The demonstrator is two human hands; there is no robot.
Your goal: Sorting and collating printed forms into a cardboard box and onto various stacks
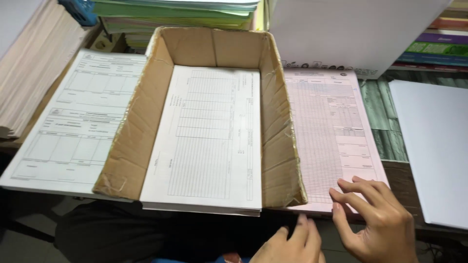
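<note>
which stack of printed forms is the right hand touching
The pink stack, right of the cardboard box. The right hand has fingertips on its near corner; the other two stacks are white.

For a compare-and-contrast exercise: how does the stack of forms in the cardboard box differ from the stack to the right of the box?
The boxed stack is white; the right-hand stack is pink. The boxed stack lies untouched between cardboard box walls; the right hand rests its fingertips on the pink one's near corner. Both are flat printed grid forms.

Both hands [341, 229] bare, no rings; dark garment [146, 234] over the lap.
</note>
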